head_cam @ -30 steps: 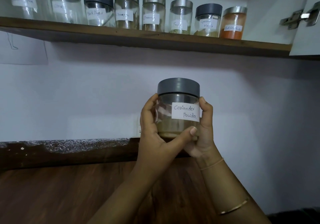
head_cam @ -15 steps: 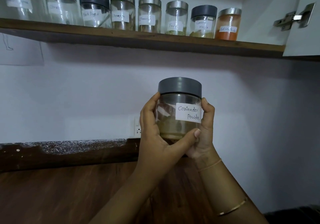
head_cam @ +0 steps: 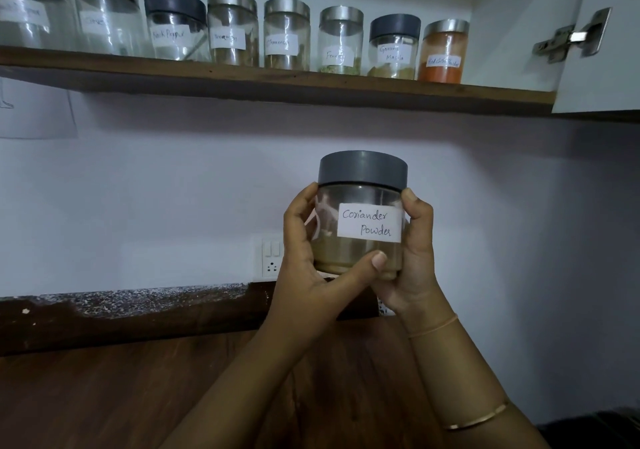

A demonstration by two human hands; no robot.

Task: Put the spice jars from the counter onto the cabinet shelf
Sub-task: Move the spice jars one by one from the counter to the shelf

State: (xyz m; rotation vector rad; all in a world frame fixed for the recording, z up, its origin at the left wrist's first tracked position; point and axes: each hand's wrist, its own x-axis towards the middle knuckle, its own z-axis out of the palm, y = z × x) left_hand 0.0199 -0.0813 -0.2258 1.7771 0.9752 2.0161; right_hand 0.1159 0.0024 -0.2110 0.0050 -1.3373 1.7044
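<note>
A glass jar with a grey lid and a white label reading "Coriander Powder" is held upright in front of the wall, well below the shelf. My left hand wraps its left side, thumb across the bottom front. My right hand clasps its right side. Brownish powder fills the jar's lower part. Above, the wooden cabinet shelf carries a row of several labelled spice jars, ending on the right with a jar of red powder. A short stretch of shelf to the right of that jar is bare.
An open white cabinet door with a metal hinge hangs at the upper right. A wall socket sits behind my left hand. The wooden counter lies below, with a dark speckled backsplash strip.
The jar has been turned so its label faces me more squarely. Both hands keep their hold, and the jar stays at about the same height below the shelf.
</note>
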